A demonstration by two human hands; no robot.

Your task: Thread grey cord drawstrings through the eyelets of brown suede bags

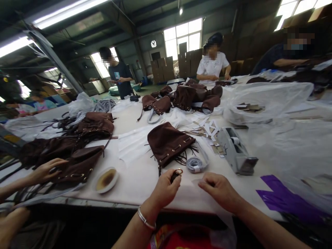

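Observation:
My left hand point(164, 188), with a silver bangle on its wrist, is closed on a dark strap end fitted with a gold-coloured ring point(178, 171). My right hand point(220, 190) pinches a thin, see-through plastic sheet point(225, 219) that hangs toward the table edge. Just beyond my hands lies a brown drawstring bag point(168, 143) with gold eyelets and dark fringe. Beside it sits a coiled grey strap point(194, 165) with a paper band. A tape dispenser point(238, 152) stands beyond my right hand.
At the left, a co-worker's hand point(52, 169) touches another brown bag point(80, 166). A dish of brown liquid point(106, 180) sits near the front edge. Brown bags point(185, 97) are piled further back. Purple material point(285, 197) and clear plastic point(280, 138) lie to the right.

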